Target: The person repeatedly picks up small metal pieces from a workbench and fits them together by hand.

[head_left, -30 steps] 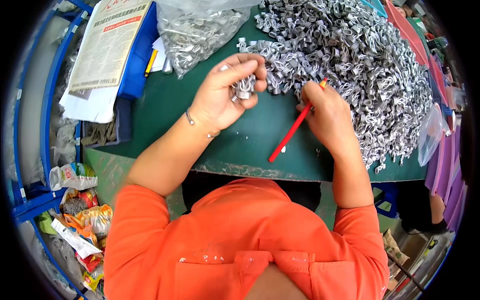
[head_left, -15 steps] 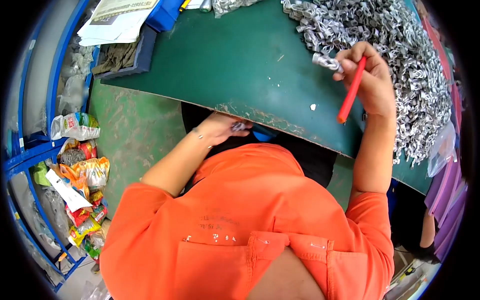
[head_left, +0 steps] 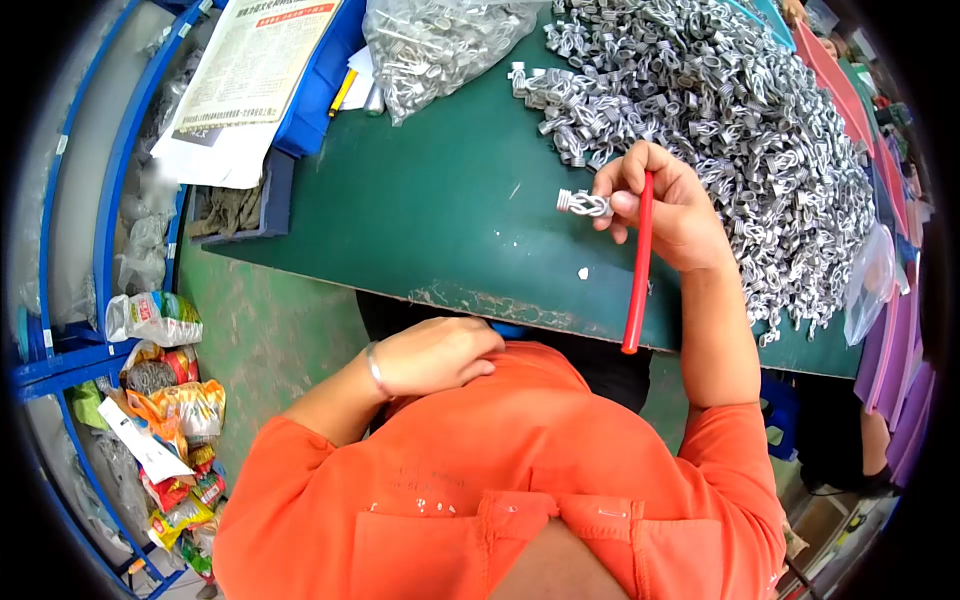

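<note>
My right hand (head_left: 665, 205) is closed over the green table, pinching a small grey looped metal piece (head_left: 583, 203) between thumb and fingertips. A red stick (head_left: 640, 270) also sits in this hand and hangs down toward the table's front edge. Just beyond the hand lies a large heap of similar grey pieces (head_left: 720, 120). My left hand (head_left: 440, 355) rests at my lap by the table edge, back upward. Its fingers are curled, with the tips out of sight, and nothing shows in it. Part of a blue object (head_left: 508, 329) shows beside it under the edge.
A clear bag of grey pieces (head_left: 435, 50) stands at the back of the green table (head_left: 430, 190). Left of it are a newspaper (head_left: 255, 70), a blue bin (head_left: 320, 90) and a yellow pen (head_left: 342, 92). A blue shelf holds colourful packets (head_left: 190, 410). A person in purple is at the right.
My left hand went from above the table down to my lap, and the grey pieces in it no longer show. My right hand now holds a grey piece with the red stick.
</note>
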`<action>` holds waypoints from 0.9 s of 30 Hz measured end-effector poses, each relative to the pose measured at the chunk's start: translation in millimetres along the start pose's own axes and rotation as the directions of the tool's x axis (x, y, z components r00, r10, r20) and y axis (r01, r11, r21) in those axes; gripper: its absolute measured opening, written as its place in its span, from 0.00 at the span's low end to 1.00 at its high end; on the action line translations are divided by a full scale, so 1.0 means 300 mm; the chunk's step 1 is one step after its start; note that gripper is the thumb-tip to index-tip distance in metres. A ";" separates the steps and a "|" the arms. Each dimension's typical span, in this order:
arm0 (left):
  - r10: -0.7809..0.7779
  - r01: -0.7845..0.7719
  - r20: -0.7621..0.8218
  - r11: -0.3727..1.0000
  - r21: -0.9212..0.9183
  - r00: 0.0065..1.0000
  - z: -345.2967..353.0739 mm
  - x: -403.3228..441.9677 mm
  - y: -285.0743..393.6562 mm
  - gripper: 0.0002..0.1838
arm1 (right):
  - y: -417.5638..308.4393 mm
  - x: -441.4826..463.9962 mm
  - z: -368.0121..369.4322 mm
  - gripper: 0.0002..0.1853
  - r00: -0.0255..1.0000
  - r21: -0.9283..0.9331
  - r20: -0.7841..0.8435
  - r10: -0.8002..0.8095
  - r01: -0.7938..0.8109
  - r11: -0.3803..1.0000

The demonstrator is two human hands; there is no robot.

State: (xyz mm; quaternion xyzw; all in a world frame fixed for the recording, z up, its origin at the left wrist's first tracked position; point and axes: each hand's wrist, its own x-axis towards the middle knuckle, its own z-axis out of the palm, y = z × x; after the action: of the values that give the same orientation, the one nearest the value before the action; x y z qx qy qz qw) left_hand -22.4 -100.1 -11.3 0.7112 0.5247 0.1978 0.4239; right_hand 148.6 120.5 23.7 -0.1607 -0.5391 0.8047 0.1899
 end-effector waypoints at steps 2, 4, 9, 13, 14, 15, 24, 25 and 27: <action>-0.013 0.015 0.009 0.971 -0.239 1.000 -0.092 0.022 0.077 0.10 | 0.004 0.000 0.001 0.09 0.999 -0.001 0.028 -0.037 0.038 0.999; -0.268 0.169 -0.051 0.731 -0.661 0.962 -0.155 0.076 0.133 0.06 | 0.007 0.000 0.004 0.11 0.995 -0.018 0.043 -0.094 0.095 0.995; -0.351 -0.096 -0.330 0.544 -0.834 0.876 -0.243 0.277 0.108 0.08 | 0.004 -0.006 0.017 0.16 0.961 -0.283 -0.050 -0.270 0.246 0.927; -0.361 -0.151 -0.306 0.399 -0.904 0.881 -0.246 0.331 0.062 0.10 | 0.007 0.000 0.021 0.16 0.869 -0.459 -0.107 -0.482 0.387 0.799; -0.336 -0.164 -0.301 0.379 -0.911 0.893 -0.233 0.339 0.034 0.10 | 0.009 -0.002 0.022 0.16 0.870 -0.460 -0.119 -0.479 0.379 0.803; -0.341 -0.154 -0.287 0.369 -0.917 0.895 -0.228 0.345 0.027 0.10 | 0.011 -0.005 0.023 0.16 0.856 -0.482 -0.078 -0.510 0.415 0.771; 0.008 -0.046 -0.049 -0.187 -0.981 0.999 -0.192 0.362 -0.060 0.17 | -0.058 -0.030 -0.017 0.14 0.831 -0.518 -0.227 -0.507 0.338 0.786; 0.095 -0.049 -0.082 -0.308 -0.950 0.992 -0.190 0.361 -0.068 0.16 | -0.077 -0.040 -0.051 0.15 0.876 -0.651 -0.154 -0.458 0.259 0.714; 0.027 -0.103 -0.114 -0.259 -0.960 0.993 -0.195 0.356 -0.042 0.14 | -0.109 -0.049 -0.052 0.15 0.952 -0.917 0.041 -0.302 0.156 0.368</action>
State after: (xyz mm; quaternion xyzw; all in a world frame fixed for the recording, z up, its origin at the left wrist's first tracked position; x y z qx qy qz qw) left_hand -32.5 21.9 -6.1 0.1205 0.1346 0.5755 0.7976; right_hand 173.0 137.4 49.2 -0.2147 -0.8924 0.3326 0.2167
